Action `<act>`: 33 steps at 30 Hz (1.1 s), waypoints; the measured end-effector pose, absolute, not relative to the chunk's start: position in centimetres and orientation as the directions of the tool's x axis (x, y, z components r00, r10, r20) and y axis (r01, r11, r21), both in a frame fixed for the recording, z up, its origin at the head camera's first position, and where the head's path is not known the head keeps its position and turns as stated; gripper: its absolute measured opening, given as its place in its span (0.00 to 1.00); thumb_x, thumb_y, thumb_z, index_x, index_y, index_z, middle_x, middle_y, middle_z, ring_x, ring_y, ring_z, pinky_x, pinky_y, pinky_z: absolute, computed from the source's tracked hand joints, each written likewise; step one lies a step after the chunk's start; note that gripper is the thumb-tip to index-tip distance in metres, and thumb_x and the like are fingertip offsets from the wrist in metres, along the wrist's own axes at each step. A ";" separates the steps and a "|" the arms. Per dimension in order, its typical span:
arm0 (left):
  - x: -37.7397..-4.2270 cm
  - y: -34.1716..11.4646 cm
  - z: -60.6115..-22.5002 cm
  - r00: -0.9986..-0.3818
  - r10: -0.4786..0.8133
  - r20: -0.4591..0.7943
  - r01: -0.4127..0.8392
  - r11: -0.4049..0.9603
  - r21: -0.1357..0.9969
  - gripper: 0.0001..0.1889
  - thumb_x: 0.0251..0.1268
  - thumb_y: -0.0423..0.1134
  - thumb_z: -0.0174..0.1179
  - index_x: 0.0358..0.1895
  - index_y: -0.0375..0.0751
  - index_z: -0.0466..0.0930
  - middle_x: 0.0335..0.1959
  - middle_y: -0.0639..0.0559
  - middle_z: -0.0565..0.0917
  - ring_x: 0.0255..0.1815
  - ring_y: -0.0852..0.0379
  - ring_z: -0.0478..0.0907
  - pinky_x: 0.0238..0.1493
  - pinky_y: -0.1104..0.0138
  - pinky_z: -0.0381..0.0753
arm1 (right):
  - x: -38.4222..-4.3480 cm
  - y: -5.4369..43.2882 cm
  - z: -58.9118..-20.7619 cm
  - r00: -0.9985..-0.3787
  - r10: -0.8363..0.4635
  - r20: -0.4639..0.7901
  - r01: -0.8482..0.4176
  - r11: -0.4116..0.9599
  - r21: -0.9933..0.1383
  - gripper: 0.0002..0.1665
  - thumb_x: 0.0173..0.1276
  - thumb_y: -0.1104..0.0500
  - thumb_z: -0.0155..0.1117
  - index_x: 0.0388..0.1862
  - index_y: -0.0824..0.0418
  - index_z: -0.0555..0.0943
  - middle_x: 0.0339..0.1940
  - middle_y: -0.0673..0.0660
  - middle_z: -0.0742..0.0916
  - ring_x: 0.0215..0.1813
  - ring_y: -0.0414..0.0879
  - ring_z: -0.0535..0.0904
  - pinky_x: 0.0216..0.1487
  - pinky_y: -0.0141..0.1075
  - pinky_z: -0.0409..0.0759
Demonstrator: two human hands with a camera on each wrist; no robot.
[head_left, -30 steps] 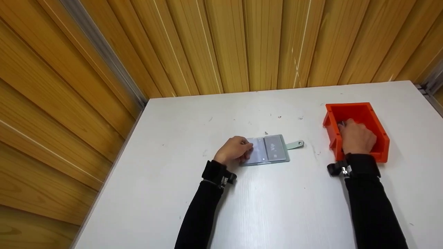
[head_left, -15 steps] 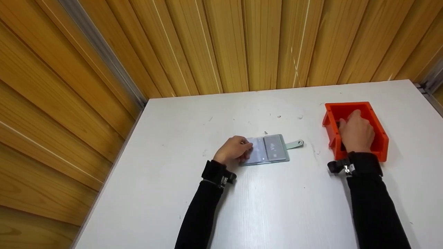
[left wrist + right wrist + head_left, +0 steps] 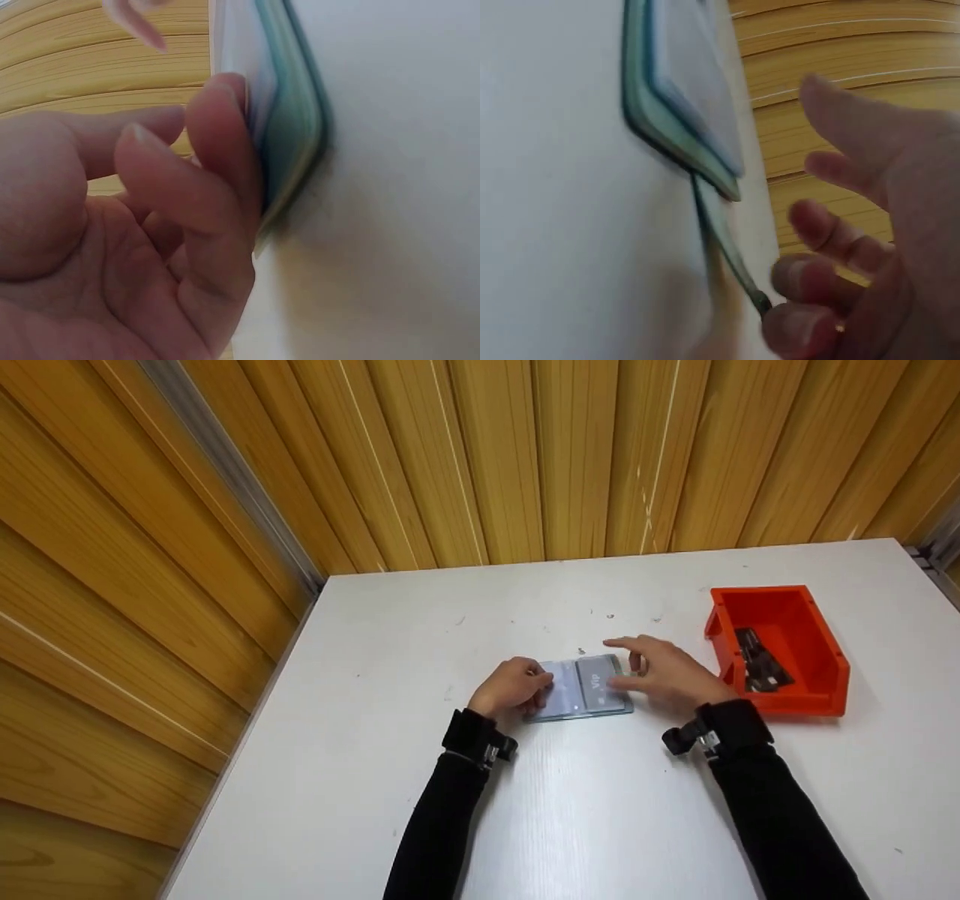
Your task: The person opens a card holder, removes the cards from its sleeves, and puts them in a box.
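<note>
A pale green card holder (image 3: 562, 690) lies opened out on the white table, with clear sleeves on the left. On its right side sits a grey card (image 3: 598, 682) marked "Vip". My left hand (image 3: 510, 688) pinches the sleeves at the left edge; in the left wrist view its curled fingers (image 3: 217, 127) are against the holder's green edge (image 3: 300, 127). Over the right side hovers my right hand (image 3: 671, 671), thumb and index finger spread, nothing between them. In the right wrist view the snap strap (image 3: 727, 240) extends from the cover toward the loosely bent fingers (image 3: 802, 330).
An orange-red bin (image 3: 838, 690) stands at the right, behind my right wrist. Several dark, flat pieces (image 3: 761, 660) lie along its left inner side. Wood-look panels (image 3: 487, 457) rise behind the table and at the left.
My right hand has come out of the bin and moved left to the card holder, uncovering the dark pieces. My left hand stays at the holder's left edge.
</note>
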State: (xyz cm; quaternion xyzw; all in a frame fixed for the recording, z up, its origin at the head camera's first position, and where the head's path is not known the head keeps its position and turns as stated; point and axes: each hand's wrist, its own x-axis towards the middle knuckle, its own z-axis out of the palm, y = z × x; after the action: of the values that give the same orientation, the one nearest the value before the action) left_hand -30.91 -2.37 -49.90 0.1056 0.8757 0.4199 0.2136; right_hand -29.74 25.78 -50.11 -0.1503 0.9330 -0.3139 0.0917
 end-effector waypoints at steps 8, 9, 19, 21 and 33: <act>-30.9 -2.2 -49.9 -0.882 0.369 -0.293 0.002 0.624 0.781 0.12 0.79 0.40 0.57 0.38 0.36 0.83 0.20 0.52 0.81 0.16 0.60 0.74 0.20 0.71 0.74 | -29.6 25.5 -51.7 -0.929 -0.332 -0.162 -0.195 0.814 -0.547 0.50 0.61 0.33 0.75 0.79 0.45 0.69 0.41 0.57 0.75 0.42 0.50 0.71 0.39 0.40 0.65; -30.9 -2.2 -49.9 -0.882 0.368 -0.295 -0.001 0.625 0.780 0.12 0.79 0.40 0.57 0.38 0.36 0.83 0.20 0.52 0.81 0.16 0.60 0.74 0.20 0.71 0.74 | -29.6 25.5 -51.7 -0.929 -0.337 -0.153 -0.207 0.815 -0.541 0.50 0.61 0.32 0.74 0.78 0.44 0.69 0.40 0.57 0.75 0.41 0.49 0.70 0.38 0.40 0.65; -30.9 -2.4 -50.2 -0.878 0.374 -0.299 -0.007 0.615 0.789 0.12 0.79 0.40 0.57 0.39 0.35 0.84 0.20 0.52 0.81 0.16 0.60 0.75 0.21 0.71 0.76 | -29.6 24.8 -51.6 -0.937 -0.342 -0.071 -0.243 0.785 -0.570 0.28 0.59 0.44 0.81 0.59 0.46 0.88 0.34 0.54 0.77 0.38 0.49 0.71 0.39 0.40 0.65; -30.9 -2.4 -50.1 -0.877 0.379 -0.295 -0.001 0.613 0.790 0.12 0.79 0.40 0.56 0.39 0.35 0.84 0.20 0.52 0.81 0.16 0.60 0.75 0.21 0.71 0.76 | -29.6 24.3 -51.3 -0.938 -0.346 -0.002 -0.280 0.763 -0.583 0.16 0.59 0.50 0.82 0.46 0.50 0.93 0.31 0.52 0.79 0.36 0.48 0.72 0.38 0.39 0.65; -31.1 -2.5 -49.8 -0.897 0.360 -0.257 -0.001 0.581 0.814 0.32 0.82 0.61 0.44 0.35 0.37 0.84 0.17 0.51 0.80 0.15 0.57 0.75 0.24 0.68 0.75 | -28.8 20.9 -50.8 -0.808 -0.586 -0.058 -0.365 0.576 -0.732 0.19 0.80 0.50 0.59 0.66 0.49 0.84 0.33 0.54 0.82 0.35 0.42 0.72 0.39 0.34 0.70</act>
State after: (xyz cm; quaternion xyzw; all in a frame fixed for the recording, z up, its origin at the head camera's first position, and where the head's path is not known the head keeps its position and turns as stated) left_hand -31.05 -2.51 -49.82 0.1035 0.8657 0.4461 0.2021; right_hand -28.81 20.94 -50.84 -0.2717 0.8751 -0.3719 0.1486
